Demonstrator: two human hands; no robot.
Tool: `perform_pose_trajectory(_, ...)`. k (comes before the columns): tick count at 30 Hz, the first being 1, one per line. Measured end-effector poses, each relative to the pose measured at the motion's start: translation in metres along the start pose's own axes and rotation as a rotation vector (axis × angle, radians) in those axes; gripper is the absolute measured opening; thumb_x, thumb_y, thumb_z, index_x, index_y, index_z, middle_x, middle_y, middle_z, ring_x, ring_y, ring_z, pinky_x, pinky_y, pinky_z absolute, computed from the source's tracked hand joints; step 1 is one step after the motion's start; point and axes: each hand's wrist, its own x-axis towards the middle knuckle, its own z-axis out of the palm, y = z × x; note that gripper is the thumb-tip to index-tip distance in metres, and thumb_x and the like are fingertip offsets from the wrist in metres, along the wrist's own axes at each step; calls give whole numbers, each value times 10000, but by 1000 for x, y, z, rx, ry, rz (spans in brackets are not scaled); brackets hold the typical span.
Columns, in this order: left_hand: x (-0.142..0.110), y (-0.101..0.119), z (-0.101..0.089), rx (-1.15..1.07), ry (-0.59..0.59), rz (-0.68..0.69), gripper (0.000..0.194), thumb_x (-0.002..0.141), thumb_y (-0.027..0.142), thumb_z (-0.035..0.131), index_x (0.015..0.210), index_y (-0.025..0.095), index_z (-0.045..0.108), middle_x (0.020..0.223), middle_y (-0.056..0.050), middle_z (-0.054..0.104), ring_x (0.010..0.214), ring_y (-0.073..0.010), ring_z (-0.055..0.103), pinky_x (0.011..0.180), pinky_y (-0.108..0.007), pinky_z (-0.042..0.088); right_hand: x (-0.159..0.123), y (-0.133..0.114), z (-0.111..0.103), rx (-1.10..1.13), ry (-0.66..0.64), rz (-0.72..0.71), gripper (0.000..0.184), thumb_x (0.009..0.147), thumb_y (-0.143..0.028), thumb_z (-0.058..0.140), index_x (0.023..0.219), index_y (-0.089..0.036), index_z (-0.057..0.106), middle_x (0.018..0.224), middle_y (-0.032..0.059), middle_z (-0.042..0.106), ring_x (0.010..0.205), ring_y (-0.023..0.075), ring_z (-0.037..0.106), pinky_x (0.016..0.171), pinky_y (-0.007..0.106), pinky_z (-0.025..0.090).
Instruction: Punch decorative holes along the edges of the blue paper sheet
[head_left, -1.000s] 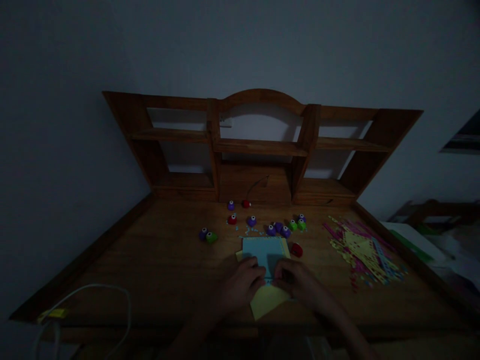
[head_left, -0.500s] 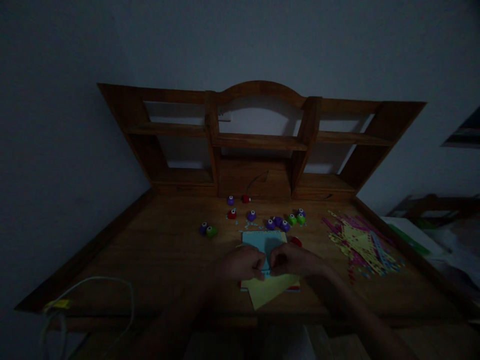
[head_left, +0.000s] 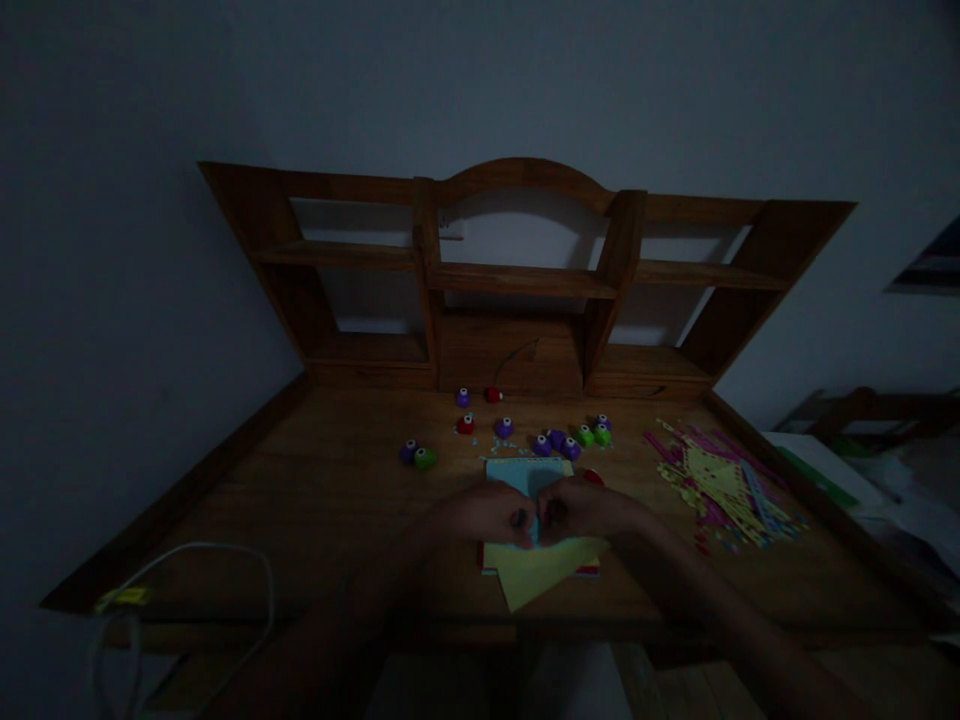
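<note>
Close together over a stack of coloured paper, my left hand (head_left: 501,512) and my right hand (head_left: 577,508) are both closed, thumbs and fingers curled. A light blue sheet of paper (head_left: 517,472) lies beneath them, and its near part shows between the fingers, which appear to pinch it. The exact grip is dark and partly hidden. Under the hands, a yellow sheet (head_left: 529,580) sticks out toward me at an angle. A red edge of paper (head_left: 589,571) shows below it. Beside my right hand rests a red craft punch (head_left: 593,478).
Purple punches (head_left: 505,427), green punches (head_left: 425,458) and a red punch (head_left: 466,424) stand beyond the paper among small blue scraps. Punched paper strips (head_left: 720,480) are heaped at right. A wooden shelf unit (head_left: 517,285) rises behind; a white cable (head_left: 217,546) loops at left.
Both hands have moved slightly away from me and closer together over the blue paper. The blue strip seen between them earlier is now mostly covered. The view has shifted slightly.
</note>
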Motion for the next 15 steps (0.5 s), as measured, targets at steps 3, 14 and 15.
perform_pose_trajectory(3,0,5,-1,52,5,-57,178,778,353,707,808,184,660,702,42,592,624,-111,518,533,-220,307,4,1,-2,-87,17,-7,307,643,-377,798,844,-171,694,743,-31,622,653,112,539,565,195,397)
perform_pose_trajectory(14,19,1,-9,169,-71,-122,355,685,522,746,785,187,680,658,30,561,556,-128,474,530,-245,313,24,-7,-17,-1,-258,76,353,581,-402,799,768,-121,695,605,-55,564,540,81,448,498,188,360)
perform_pose_trajectory(15,20,0,-10,171,-81,-121,363,680,531,748,779,188,682,655,28,565,558,-131,479,534,-246,322,25,-7,-17,10,-277,89,357,574,-399,799,773,-122,695,607,-56,562,537,80,444,501,190,367)
